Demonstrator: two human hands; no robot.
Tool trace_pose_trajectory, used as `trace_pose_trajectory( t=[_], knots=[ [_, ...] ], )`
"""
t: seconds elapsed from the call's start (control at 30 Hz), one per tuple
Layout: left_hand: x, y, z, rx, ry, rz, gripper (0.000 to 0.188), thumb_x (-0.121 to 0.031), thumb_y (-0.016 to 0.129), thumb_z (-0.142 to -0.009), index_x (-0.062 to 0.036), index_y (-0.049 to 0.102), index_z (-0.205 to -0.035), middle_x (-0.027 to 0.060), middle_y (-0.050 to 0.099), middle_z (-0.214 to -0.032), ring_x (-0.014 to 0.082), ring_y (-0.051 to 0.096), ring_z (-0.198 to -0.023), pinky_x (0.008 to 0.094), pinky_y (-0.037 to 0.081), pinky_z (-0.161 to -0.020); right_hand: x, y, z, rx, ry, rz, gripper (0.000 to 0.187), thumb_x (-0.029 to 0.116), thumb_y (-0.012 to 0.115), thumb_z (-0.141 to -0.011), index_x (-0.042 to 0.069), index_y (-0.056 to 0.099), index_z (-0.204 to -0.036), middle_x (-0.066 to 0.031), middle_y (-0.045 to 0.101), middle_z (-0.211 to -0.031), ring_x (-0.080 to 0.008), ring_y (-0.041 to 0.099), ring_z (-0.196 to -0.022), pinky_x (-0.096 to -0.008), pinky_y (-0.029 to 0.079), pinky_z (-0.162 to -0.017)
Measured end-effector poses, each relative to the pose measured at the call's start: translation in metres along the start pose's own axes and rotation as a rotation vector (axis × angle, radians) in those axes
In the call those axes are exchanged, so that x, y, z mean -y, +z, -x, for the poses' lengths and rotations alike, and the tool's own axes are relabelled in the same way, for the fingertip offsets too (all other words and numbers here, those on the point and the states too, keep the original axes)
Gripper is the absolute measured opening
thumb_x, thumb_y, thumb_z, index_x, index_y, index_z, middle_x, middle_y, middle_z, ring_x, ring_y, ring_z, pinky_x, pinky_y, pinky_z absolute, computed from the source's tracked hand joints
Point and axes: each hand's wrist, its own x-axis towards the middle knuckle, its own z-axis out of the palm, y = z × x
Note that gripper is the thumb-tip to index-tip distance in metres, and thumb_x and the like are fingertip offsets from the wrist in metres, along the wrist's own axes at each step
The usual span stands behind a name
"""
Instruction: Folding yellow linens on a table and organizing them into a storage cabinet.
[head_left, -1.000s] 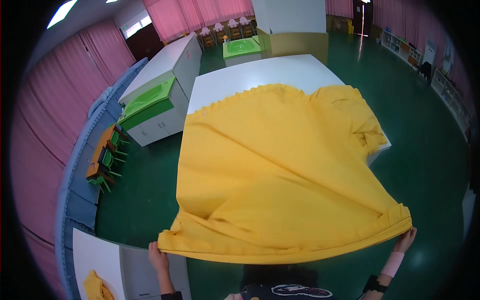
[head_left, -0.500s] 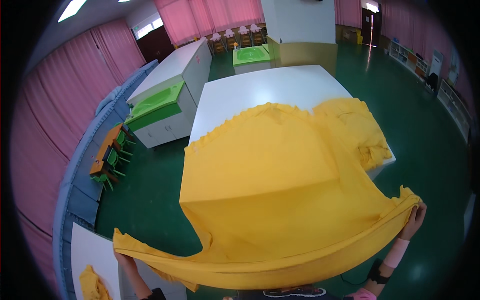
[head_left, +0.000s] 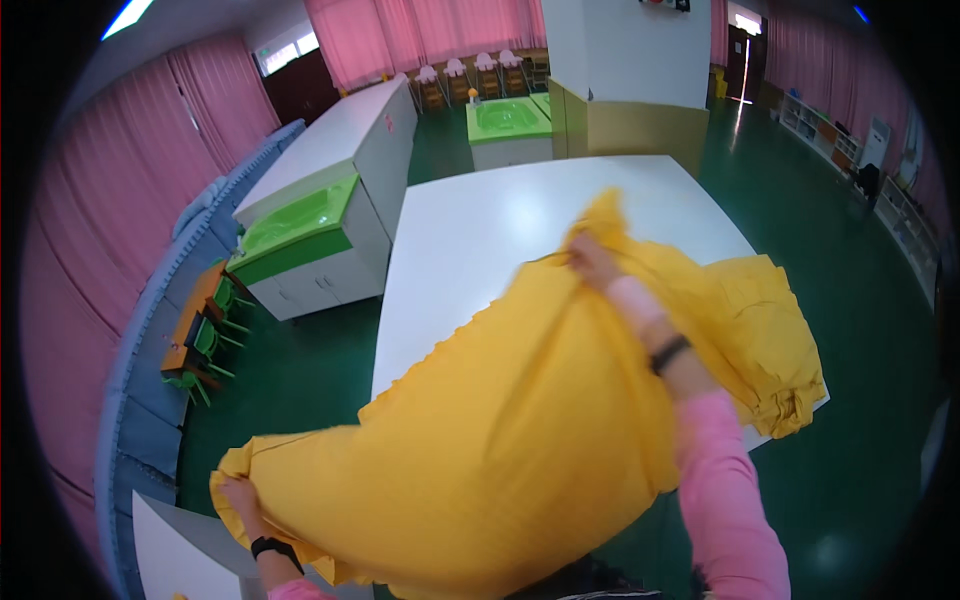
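Observation:
A large yellow fitted sheet [head_left: 470, 430] with a gathered edge spreads across the white tabletop [head_left: 470, 225] and hangs over its near side toward me. At the lower left my left hand [head_left: 240, 498] is closed on one corner, off the table. My right hand [head_left: 592, 262] reaches over the tabletop, closed on the sheet's far edge, with a peak of cloth rising beyond the fingers. Bunched yellow cloth [head_left: 765, 330] lies at the table's right edge; whether it belongs to the same sheet I cannot tell.
A white surface [head_left: 180, 550] stands at my lower left. Left of the table is a white cabinet with a green sink [head_left: 300, 220]; another green sink [head_left: 507, 118] is behind, beside a pillar [head_left: 630, 60]. Small green chairs [head_left: 208, 340] line a wooden table far left.
My right hand has moved from the lower right to the far middle of the tabletop, carrying the sheet's edge. The sheet now folds diagonally. The left hand keeps its corner at lower left.

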Motion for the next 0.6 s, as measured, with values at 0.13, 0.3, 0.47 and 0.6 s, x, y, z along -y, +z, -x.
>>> trace_pose_trajectory(
  t=[0.13, 0.3, 0.47, 0.6],
  knots=[
    [0.013, 0.065, 0.055, 0.401, 0.416, -0.306, 0.058, -0.027, 0.053, -0.080, 0.0019, 0.035, -0.127, 0.0210, 0.039, -0.129, 0.0369, 0.035, -0.120, 0.0428, 0.023, -0.102, 0.032, 0.182, -0.007, 0.439, 0.203, 0.167, 0.041, 0.023, 0.055, -0.082, 0.017, 0.046, -0.121, -0.0115, 0.041, -0.130, -0.0353, 0.038, -0.119, -0.0390, 0.032, -0.099],
    [-0.234, -0.077, 0.192, 0.851, 0.546, 0.476, 0.058, -0.040, 0.053, -0.082, -0.0130, 0.036, -0.131, 0.0154, 0.026, -0.139, 0.0372, 0.019, -0.129, 0.0586, 0.017, -0.099, -0.016, 0.142, 0.028, 0.432, 0.574, 0.514, 0.073, 0.048, 0.060, -0.074, 0.029, 0.025, -0.136, -0.0021, 0.015, -0.145, -0.0309, 0.013, -0.133, -0.0508, 0.023, -0.103],
    [-0.273, -0.084, 0.227, 0.674, 0.685, 0.136, 0.066, -0.056, 0.046, -0.080, -0.0283, 0.027, -0.137, 0.0048, 0.008, -0.147, 0.0384, 0.000, -0.133, 0.0762, 0.001, -0.085, -0.037, 0.068, 0.074, 0.818, 0.799, 0.472, 0.107, 0.060, 0.070, -0.057, 0.007, 0.020, -0.136, -0.0077, 0.015, -0.144, -0.0319, 0.021, -0.128, -0.0520, 0.029, -0.099],
    [-0.278, -0.086, 0.223, 0.734, 0.680, 0.131, 0.069, -0.057, 0.048, -0.078, -0.0267, 0.028, -0.137, 0.0054, 0.009, -0.147, 0.0380, 0.001, -0.133, 0.0758, 0.001, -0.086, -0.025, 0.048, 0.119, 0.912, 0.719, 0.253, 0.090, 0.053, 0.072, -0.060, 0.001, 0.037, -0.125, -0.0162, 0.043, -0.126, -0.0321, 0.047, -0.110, -0.0418, 0.042, -0.089]
  ],
)
